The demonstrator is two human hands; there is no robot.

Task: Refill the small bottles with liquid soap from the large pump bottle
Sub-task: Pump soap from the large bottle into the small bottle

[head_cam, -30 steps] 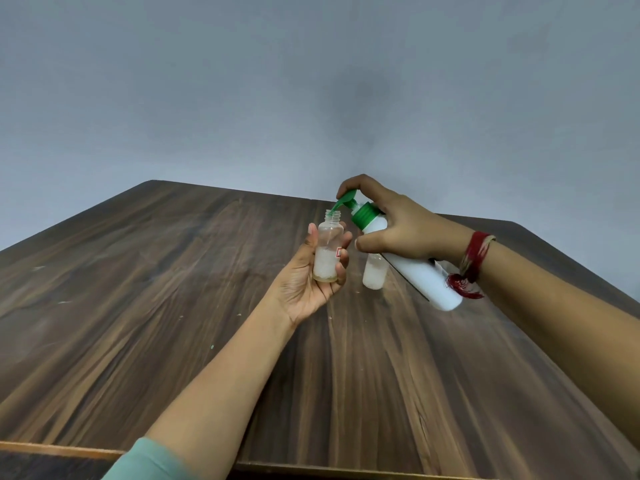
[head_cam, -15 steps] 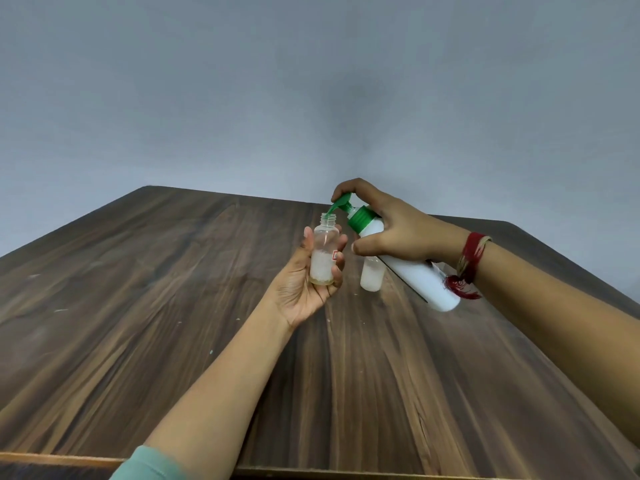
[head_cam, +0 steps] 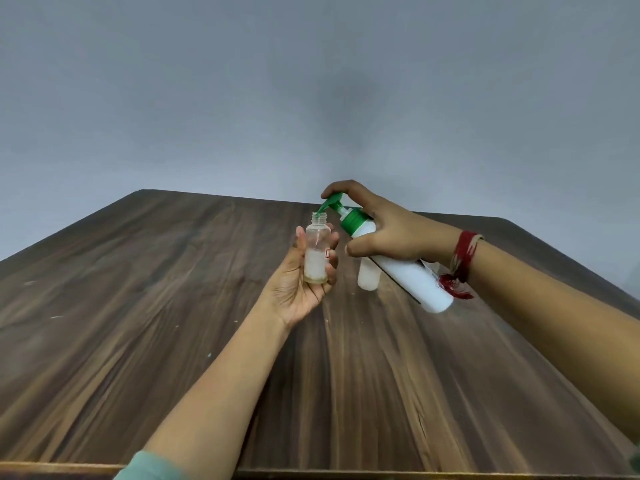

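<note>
My left hand (head_cam: 298,285) holds a small clear bottle (head_cam: 316,255) upright above the table, uncapped and roughly half full of whitish soap. My right hand (head_cam: 391,237) grips the large white pump bottle (head_cam: 412,280), tilted with its base toward the right. A finger rests on the green pump head (head_cam: 331,201), whose spout sits right at the small bottle's open mouth. A second small bottle (head_cam: 367,277), whitish, stands on the table behind the pump bottle, partly hidden by it.
A dark wooden table (head_cam: 173,323) spreads under both arms, its near edge at the bottom of the view. A plain grey wall rises behind it. A red thread band (head_cam: 462,261) circles my right wrist.
The pump head has risen, showing more of its white stem between the green head and collar. Both hands keep their grips and their places.
</note>
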